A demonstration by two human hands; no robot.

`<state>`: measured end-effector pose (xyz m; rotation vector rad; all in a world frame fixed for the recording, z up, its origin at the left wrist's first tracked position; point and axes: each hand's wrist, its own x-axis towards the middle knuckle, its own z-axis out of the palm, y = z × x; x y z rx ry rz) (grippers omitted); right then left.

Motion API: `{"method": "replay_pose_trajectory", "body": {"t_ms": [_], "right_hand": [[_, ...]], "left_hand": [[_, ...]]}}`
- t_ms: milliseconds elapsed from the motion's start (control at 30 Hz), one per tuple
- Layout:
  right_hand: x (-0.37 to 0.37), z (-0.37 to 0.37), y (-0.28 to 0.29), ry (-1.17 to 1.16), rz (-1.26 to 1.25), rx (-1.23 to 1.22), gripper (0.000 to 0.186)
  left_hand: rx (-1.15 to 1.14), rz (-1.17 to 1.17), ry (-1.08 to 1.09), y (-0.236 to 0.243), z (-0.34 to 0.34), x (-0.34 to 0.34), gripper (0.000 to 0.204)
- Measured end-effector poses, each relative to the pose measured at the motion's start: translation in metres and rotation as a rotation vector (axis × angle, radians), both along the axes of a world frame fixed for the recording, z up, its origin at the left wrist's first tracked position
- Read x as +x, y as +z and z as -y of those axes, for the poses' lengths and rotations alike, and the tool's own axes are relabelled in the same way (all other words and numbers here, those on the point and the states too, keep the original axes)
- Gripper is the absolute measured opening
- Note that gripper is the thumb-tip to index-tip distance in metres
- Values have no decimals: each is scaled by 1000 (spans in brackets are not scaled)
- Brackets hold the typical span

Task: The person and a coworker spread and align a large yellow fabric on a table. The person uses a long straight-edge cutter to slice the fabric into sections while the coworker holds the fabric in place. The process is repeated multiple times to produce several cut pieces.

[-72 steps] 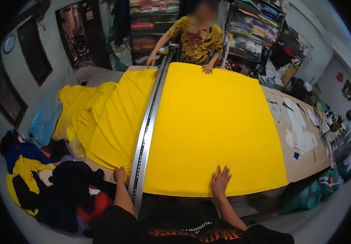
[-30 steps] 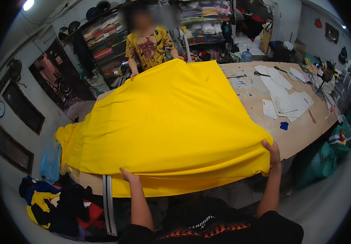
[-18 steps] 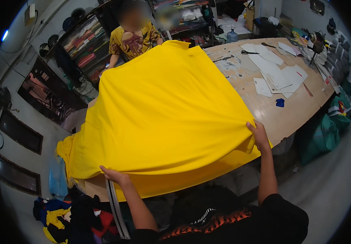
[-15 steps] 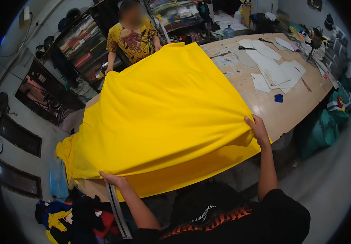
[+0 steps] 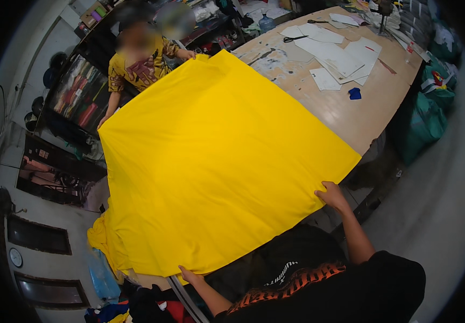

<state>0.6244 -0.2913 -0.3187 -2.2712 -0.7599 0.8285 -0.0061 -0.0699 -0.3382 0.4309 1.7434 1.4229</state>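
A large sheet of bright yellow fabric (image 5: pixel 216 156) spreads over the table (image 5: pixel 361 121), its near edge hanging toward me. My right hand (image 5: pixel 332 196) grips that edge near the right corner, thumb on top and fingers hidden underneath. At the lower left, my left hand (image 5: pixel 190 275) pinches the same near edge. Across the table a co-worker (image 5: pixel 138 64) in a patterned yellow shirt holds the far edge with both hands. At the left end the fabric bunches into loose folds (image 5: pixel 100 237).
White paper pattern pieces (image 5: pixel 337 56), black scissors (image 5: pixel 295 39) and a blue scrap (image 5: pixel 355 93) lie on the table's right part. Green bags (image 5: pixel 426 126) stand on the floor at right. A metal strip (image 5: pixel 187 301) is by my left forearm; dark clothes (image 5: pixel 152 304) are piled below.
The raised near edge has come down, and the fabric lies flatter. Both my hands have moved lower and nearer to me, still on the edge. The co-worker's hands have spread the far edge leftward.
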Motion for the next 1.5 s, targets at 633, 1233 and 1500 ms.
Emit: {"method": "replay_pose_trajectory", "body": {"t_ms": [633,1233,1500], "right_hand": [[3,-21,-24,30,-44,91,64],[-37,-5,19,-92,78,233,27],[-27,-6,-2,-26,108,179,32]], "left_hand": [[102,-117,-306,43,-24,13,48],[-5,-442,173,-17,17,-67,55],[-154,-407,178,-22,26,-51,55]]}}
